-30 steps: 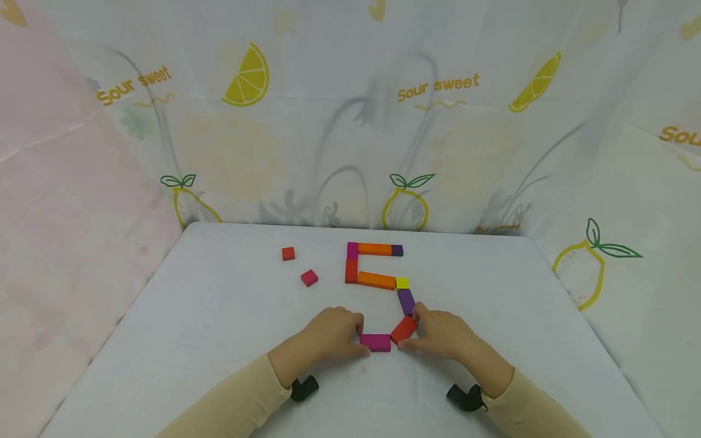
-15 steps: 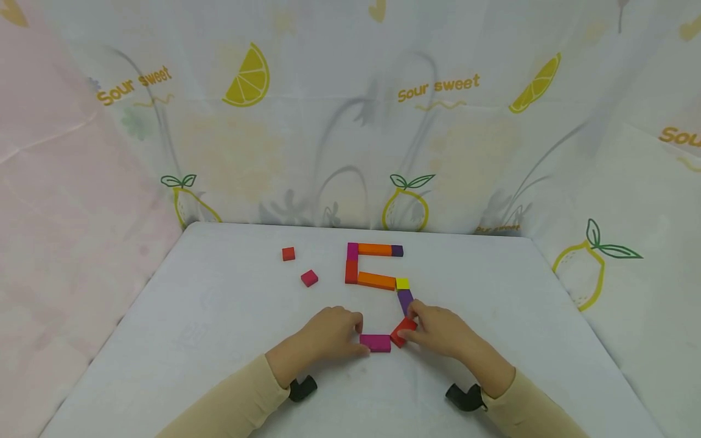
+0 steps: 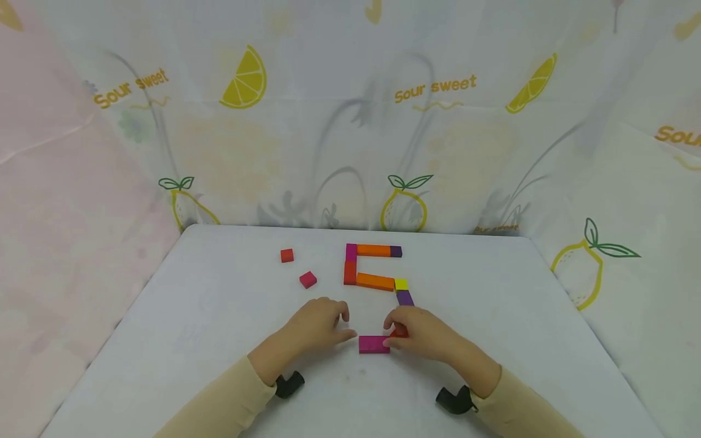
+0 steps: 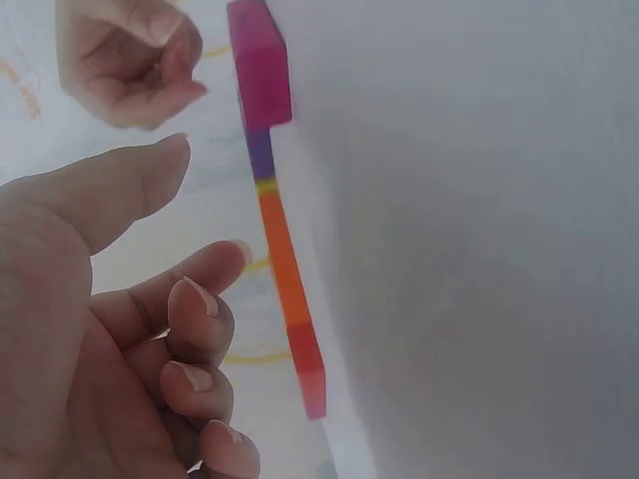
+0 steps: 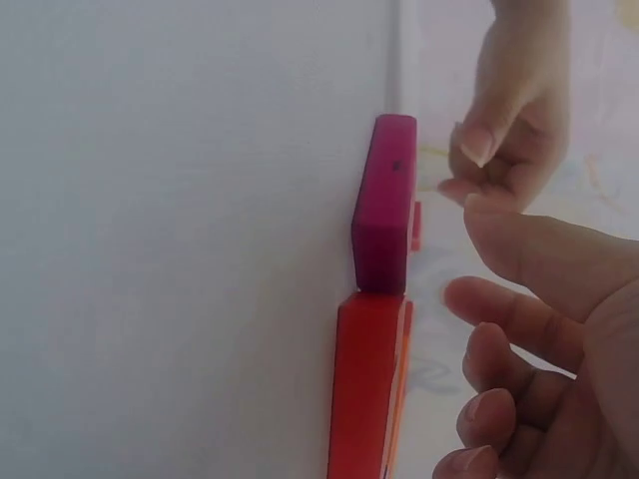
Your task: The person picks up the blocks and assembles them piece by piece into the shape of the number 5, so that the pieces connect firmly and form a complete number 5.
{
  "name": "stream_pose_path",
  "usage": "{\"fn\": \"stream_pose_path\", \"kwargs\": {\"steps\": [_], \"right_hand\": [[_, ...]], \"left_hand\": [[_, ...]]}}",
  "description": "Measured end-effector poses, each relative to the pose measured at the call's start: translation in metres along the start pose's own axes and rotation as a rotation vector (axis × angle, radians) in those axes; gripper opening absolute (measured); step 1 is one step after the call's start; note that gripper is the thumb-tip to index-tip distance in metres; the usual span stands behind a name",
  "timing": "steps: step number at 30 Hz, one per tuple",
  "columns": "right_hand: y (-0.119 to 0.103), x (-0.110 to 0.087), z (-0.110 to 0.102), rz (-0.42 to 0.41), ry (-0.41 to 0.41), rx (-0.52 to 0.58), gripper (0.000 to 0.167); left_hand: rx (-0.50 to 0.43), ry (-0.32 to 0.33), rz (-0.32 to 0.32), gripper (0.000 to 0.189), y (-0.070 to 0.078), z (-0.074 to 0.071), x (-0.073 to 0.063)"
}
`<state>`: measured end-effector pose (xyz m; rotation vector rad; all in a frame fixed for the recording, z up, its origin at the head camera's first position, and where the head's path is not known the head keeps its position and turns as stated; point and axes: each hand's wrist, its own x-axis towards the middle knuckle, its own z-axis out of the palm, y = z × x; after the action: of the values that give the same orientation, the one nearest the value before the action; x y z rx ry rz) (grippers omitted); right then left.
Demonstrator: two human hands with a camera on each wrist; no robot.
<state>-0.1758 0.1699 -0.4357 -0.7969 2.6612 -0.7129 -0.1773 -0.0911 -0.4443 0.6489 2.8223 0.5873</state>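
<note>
Magenta block (image 3: 372, 345) and red block (image 5: 364, 384), smooth oblongs, meeting.
Left hand (image 3: 313, 325) beside magenta, right hand (image 3: 426, 331) over red, both loosely open, empty.

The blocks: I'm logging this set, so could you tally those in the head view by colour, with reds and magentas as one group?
Red or magenta blocks: 6
Orange blocks: 2
Purple blocks: 2
Yellow block: 1
Total: 11

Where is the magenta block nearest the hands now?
In the head view, the magenta block lies below centre, between left hand and right hand, left of a red block.
</note>
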Motion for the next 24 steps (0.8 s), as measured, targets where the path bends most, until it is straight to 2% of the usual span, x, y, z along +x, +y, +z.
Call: {"fn": "stream_pose_path", "kwargs": {"steps": [9, 16, 24], "right_hand": [[-0.003, 0.002, 0.007, -0.015, 0.002, -0.039, 0.027], [-0.003, 0.005, 0.011, -0.02, -0.002, -0.064, 0.027], [-0.005, 0.006, 0.012, -0.019, -0.004, -0.058, 0.022]], "left_hand": [[-0.041, 0.124, 0.005, 0.03, -0.024, -0.02, -0.006], [-0.066, 0.16, -0.045, 0.03, -0.035, -0.03, -0.004], [-0.082, 0.176, -0.09, 0.035, -0.048, -0.034, 0.003]]}}
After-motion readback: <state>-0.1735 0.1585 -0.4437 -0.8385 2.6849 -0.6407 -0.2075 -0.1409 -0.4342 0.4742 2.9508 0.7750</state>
